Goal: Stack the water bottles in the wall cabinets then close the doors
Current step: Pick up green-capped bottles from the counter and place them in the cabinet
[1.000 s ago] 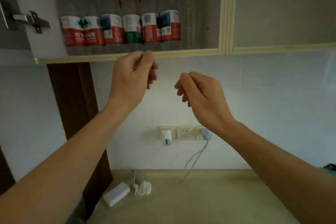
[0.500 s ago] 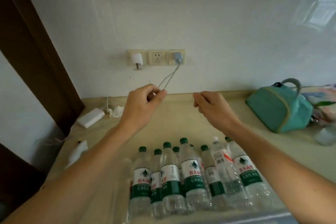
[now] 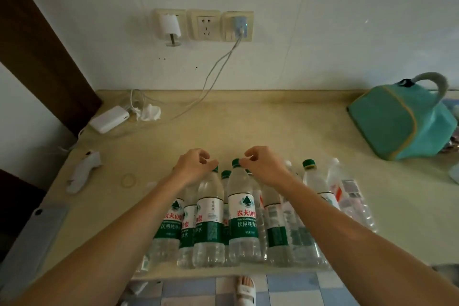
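Down on the countertop (image 3: pixel 273 122), both hands are hovering over green-capped water bottles (image 3: pixel 242 216) — left hand (image 3: pixel 195 165) and right hand (image 3: pixel 264 165) loosely curled, grasping nothing — teal bag (image 3: pixel 400 122) sitting zipped.

The bottles (image 3: pixel 239 218) are clear with green caps and labels white above, green below, with red characters. The bench (image 3: pixel 248 126) is pale yellowish beige. The bag (image 3: pixel 400 119) is teal with yellow piping and a grey handle. The charger (image 3: pixel 109 119) is white. The floor (image 3: pixel 285 290) is checked in blue and white tiles.
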### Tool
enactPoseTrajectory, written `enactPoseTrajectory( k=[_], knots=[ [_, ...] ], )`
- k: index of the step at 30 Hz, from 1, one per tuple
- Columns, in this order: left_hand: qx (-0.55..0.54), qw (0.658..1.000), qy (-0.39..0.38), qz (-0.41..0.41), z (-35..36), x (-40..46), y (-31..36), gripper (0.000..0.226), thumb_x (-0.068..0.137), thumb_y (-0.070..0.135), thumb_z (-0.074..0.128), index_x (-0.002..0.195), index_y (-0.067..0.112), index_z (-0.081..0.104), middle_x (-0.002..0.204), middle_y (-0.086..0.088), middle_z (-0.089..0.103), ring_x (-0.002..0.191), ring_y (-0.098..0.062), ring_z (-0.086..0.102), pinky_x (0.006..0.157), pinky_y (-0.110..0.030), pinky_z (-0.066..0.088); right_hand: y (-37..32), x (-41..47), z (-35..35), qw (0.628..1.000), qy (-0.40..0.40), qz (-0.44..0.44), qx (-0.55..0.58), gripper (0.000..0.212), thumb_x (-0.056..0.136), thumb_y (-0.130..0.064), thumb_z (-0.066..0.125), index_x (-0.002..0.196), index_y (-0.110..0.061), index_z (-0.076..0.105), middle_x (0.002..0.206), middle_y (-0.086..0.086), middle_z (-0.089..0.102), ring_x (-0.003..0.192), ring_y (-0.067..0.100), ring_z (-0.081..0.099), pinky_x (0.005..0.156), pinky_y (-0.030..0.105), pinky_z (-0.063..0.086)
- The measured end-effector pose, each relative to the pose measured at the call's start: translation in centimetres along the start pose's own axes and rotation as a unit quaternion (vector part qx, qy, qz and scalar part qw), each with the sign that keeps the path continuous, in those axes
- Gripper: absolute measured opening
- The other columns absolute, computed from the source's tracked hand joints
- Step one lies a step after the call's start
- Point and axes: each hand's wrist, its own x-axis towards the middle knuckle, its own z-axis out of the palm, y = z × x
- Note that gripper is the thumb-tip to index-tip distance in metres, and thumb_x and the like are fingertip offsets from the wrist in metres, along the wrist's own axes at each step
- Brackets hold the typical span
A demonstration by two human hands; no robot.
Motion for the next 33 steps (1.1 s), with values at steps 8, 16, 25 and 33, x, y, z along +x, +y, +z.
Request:
enactPoseTrajectory(
  k=[8,16,25,33],
  knots=[
    [-0.027,0.996,-0.037,-0.07,1.8,1.8,-0.2,0.029,0.091,0.037,0.072,0.111,0.016,0.072,0.109,-0.001,0.071,0.093,-0.012,0.064,0.072,-0.027,0.051,2.0,5.0,2.4,0.992,-0.106,0.062,0.033,0.03,0.09,-0.037,0.072,0.092,-0.007,0.074,0.087,0.013,0.076,0.067,0.018,0.067,0.068,0.034,0.058],
    [-0.154,0.985,0.03,-0.065,-0.5,2.0,0.4,0.015,0.093,0.027,0.072,0.105,0.018,0.074,0.096,0.003,0.072,0.089,-0.009,0.068,0.068,-0.021,0.048,0.5,5.0,0.5,0.973,-0.121,0.083,0.181,0.031,0.089,-0.021,0.076,0.103,0.007,0.073,0.095,0.024,0.074,0.071,0.026,0.065,0.065,0.032,0.053],
    [-0.202,0.96,0.157,0.115,-6.9,2.5,5.2,0.023,0.088,0.019,0.077,0.106,0.031,0.071,0.097,0.014,0.074,0.092,0.001,0.07,0.078,-0.012,0.053,-6.1,3.2,-5.1,0.972,0.018,-0.087,0.216,0.036,0.086,-0.014,0.079,0.12,-0.007,0.069,0.105,0.008,0.074,0.094,0.018,0.071,0.078,0.021,0.057],
    [-0.137,0.939,0.222,0.222,-6.3,3.6,5.6,0.035,0.085,0.013,0.078,0.117,0.019,0.068,0.103,0.022,0.061,0.097,0.02,0.056,0.083,-0.002,0.046,-7.1,2.8,-4.3,0.971,0.156,-0.158,0.087,0.039,0.084,-0.017,0.081,0.12,-0.018,0.067,0.105,-0.011,0.066,0.103,0.009,0.062,0.085,0.012,0.046]
  ],
)
